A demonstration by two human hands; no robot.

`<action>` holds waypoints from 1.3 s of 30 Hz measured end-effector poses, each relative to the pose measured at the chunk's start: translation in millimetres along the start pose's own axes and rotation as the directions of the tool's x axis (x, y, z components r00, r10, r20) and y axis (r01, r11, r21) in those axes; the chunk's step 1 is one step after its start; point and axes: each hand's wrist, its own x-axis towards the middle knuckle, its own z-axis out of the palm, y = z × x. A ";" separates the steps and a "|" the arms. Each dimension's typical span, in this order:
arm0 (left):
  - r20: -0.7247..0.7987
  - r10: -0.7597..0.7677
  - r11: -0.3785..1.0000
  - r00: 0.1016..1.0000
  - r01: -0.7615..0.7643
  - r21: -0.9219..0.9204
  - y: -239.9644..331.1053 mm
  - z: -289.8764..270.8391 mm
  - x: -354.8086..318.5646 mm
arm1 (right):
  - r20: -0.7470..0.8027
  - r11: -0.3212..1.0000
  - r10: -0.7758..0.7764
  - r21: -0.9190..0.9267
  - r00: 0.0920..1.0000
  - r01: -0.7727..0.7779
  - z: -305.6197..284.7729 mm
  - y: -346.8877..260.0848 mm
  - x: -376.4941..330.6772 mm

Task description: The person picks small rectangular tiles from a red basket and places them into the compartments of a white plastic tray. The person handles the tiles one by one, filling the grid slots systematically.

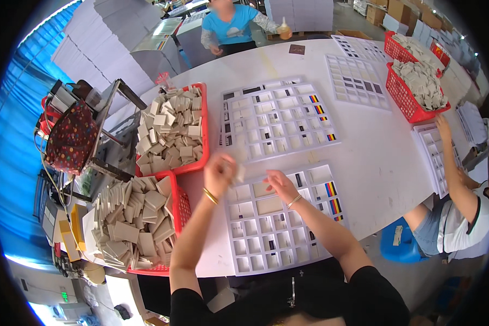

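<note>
My left hand (219, 175) is raised above the near white grid board's upper left corner, fingers curled and smeared by motion. A small pale flat piece (240, 173) shows at its fingertips, too blurred to tell its exact shape. Over the upper middle cells of that grid board (231, 242) hovers my right hand (282, 186), its fingers partly stretched out and nothing visible in them. The board has many square pockets, several with dark or coloured striped marks. Below the right hand, a wider cell holds a beige card (270, 205).
Two red baskets (205, 127) of beige card pieces stand at left. More grid boards (235, 142) are stacked beyond mine. Red baskets of pale pieces (418, 81) are far right. One person (231, 30) stands opposite; another person's arm (450, 155) reaches over boards at right.
</note>
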 end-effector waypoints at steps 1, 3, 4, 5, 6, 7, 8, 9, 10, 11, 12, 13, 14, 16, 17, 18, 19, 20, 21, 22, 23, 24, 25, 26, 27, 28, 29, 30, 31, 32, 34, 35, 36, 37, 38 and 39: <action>0.072 -0.060 0.990 0.996 0.050 0.130 2.6 12.9 -27.1 | 0.049 0.988 0.053 0.142 0.997 -0.060 8.0 -34.4 -9.7; 0.104 -0.126 0.977 0.987 0.105 0.187 1.1 37.7 -68.9 | 0.141 0.947 0.099 0.291 0.985 -0.137 9.1 -56.1 -20.2; 0.067 -0.133 0.986 0.989 0.125 0.109 -10.8 43.4 -83.1 | 0.183 0.940 0.108 0.301 0.977 -0.160 5.6 -56.5 -23.8; 0.080 -0.156 0.984 0.984 0.148 0.098 -20.7 44.2 -94.2 | 0.219 0.934 0.118 0.308 0.969 -0.183 1.8 -56.7 -27.8; 0.086 -0.187 0.979 0.979 0.179 0.093 -24.4 44.2 -103.7 | 0.224 0.944 0.142 0.264 0.964 -0.200 2.4 -57.4 -32.3; 0.091 -0.217 0.974 0.972 0.210 0.088 -28.0 43.7 -109.2 | 0.229 0.951 0.166 0.219 0.959 -0.217 4.1 -59.4 -37.7; 0.115 -0.222 0.966 0.968 0.202 0.162 -31.0 42.0 -112.7 | 0.234 0.957 0.190 0.173 0.954 -0.233 5.2 -61.3 -42.0; 0.137 -0.226 0.954 0.964 0.191 0.232 -25.5 41.8 -116.2 | 0.268 0.961 0.224 0.098 0.937 -0.257 4.8 -62.1 -46.1; 0.159 -0.233 0.937 0.959 0.177 0.300 -22.5 42.4 -119.1 | 0.248 0.979 0.178 0.050 0.952 -0.196 5.0 -56.7 -49.0; 0.172 -0.177 0.951 0.969 0.124 0.285 -24.0 44.4 -120.2 | 0.231 0.991 0.131 0.002 0.964 -0.135 5.5 -47.8 -51.0; 0.175 -0.129 0.960 0.976 0.079 0.268 -26.1 46.7 -123.5 | 0.224 0.996 0.090 -0.049 0.970 -0.081 9.6 -46.5 -56.5; 0.177 -0.080 0.967 0.981 0.034 0.253 -27.3 48.9 -126.1 | 0.176 0.992 0.128 -0.038 0.976 -0.123 11.3 -46.8 -61.3; 0.061 -0.139 0.974 0.988 0.125 0.187 -27.4 50.7 -128.5 | 0.129 0.986 0.167 -0.025 0.978 -0.165 11.7 -48.7 -64.0; -0.153 -0.294 0.954 0.943 0.300 0.016 -24.1 59.7 -135.3 | 0.072 0.978 0.198 0.049 0.977 -0.202 11.6 -48.2 -69.6; -0.190 -0.313 0.949 0.931 0.314 -0.027 -24.9 61.7 -136.9 | 0.064 0.975 0.186 0.110 0.981 -0.192 11.5 -45.9 -70.1; -0.227 -0.337 0.941 0.914 0.330 -0.071 -26.3 62.0 -137.6 | 0.055 0.968 0.178 0.170 0.983 -0.184 11.2 -42.6 -73.5; -0.264 -0.351 0.936 0.898 0.333 -0.112 -28.5 61.8 -137.7 | 0.071 0.961 0.189 0.194 0.979 -0.200 11.3 -44.1 -75.5; -0.285 -0.333 0.943 0.899 0.316 -0.104 -32.1 62.8 -142.7 | 0.087 0.952 0.201 0.218 0.976 -0.215 11.3 -47.2 -79.0; -0.306 -0.303 0.953 0.903 0.289 -0.090 -36.1 62.4 -143.7 | 0.104 0.945 0.199 0.242 0.974 -0.219 11.9 -51.8 -79.8; -0.327 -0.272 0.962 0.905 0.262 -0.075 -40.3 62.4 -145.7 | 0.116 0.940 0.198 0.260 0.973 -0.222 12.3 -53.9 -82.3; -0.338 -0.247 0.968 0.908 0.244 -0.052 -44.8 62.7 -148.4 | 0.128 0.934 0.196 0.279 0.972 -0.225 12.7 -55.3 -85.2; -0.334 -0.224 0.974 0.915 0.221 -0.049 -41.8 65.6 -147.8 | 0.134 0.928 0.188 0.299 0.973 -0.221 12.7 -56.1 -85.8; -0.330 -0.202 0.979 0.922 0.198 -0.046 -38.2 70.0 -148.2 | 0.174 0.946 0.190 0.230 0.966 -0.228 13.2 -55.4 -86.2; -0.325 -0.179 0.984 0.928 0.175 -0.043 -33.9 72.7 -148.3 | 0.214 0.960 0.196 0.159 0.957 -0.232 14.2 -54.4 -86.7; -0.296 -0.203 0.979 0.933 0.194 -0.060 -30.2 72.6 -148.8 | 0.254 0.969 0.203 0.087 0.946 -0.231 14.5 -53.7 -87.1; -0.266 -0.227 0.974 0.937 0.214 -0.077 -26.9 71.4 -149.4 | 0.209 0.980 0.190 0.023 0.959 -0.199 13.0 -52.4 -86.1; -0.235 -0.250 0.968 0.939 0.234 -0.093 -25.9 69.9 -149.8 | 0.165 0.985 0.175 -0.042 0.971 -0.170 10.5 -50.7 -83.5; -0.186 -0.260 0.965 0.948 0.262 -0.014 -27.1 65.6 -150.5 | 0.125 0.984 0.158 -0.107 0.980 -0.145 10.6 -51.0 -81.7; -0.136 -0.274 0.956 0.952 0.284 0.066 -28.8 59.6 -149.8 | 0.113 0.987 0.129 -0.107 0.985 -0.117 10.7 -58.2 -82.6; -0.087 -0.291 0.942 0.953 0.301 0.145 -30.5 53.8 -149.1 | 0.158 0.984 0.114 -0.153 0.981 -0.089 7.8 -54.7 -80.9; -0.024 -0.299 0.926 0.954 0.296 0.234 -25.5 46.6 -146.9 | 0.245 0.970 0.087 -0.241 0.966 -0.027 -1.2 -46.7 -77.9; -0.004 -0.300 0.918 0.954 0.289 0.271 -21.7 44.3 -146.7 | 0.228 0.973 0.066 -0.232 0.972 -0.011 -2.8 -42.4 -78.0; 0.014 -0.299 0.909 0.954 0.280 0.309 -20.0 41.2 -147.1 | 0.212 0.975 0.042 -0.223 0.976 0.007 -2.7 -41.0 -78.1; -0.002 -0.321 0.900 0.947 0.305 0.310 -21.7 37.5 -148.1 | 0.197 0.976 0.018 -0.215 0.980 0.025 -3.0 -39.2 -77.6; -0.019 -0.342 0.891 0.940 0.330 0.311 -24.6 33.8 -149.3 | 0.102 0.964 -0.052 -0.254 0.993 0.077 -7.6 -33.8 -73.9; -0.038 -0.363 0.881 0.931 0.356 0.311 -27.3 29.8 -150.5 | 0.013 0.947 -0.126 -0.297 0.992 0.124 -15.6 -25.9 -67.4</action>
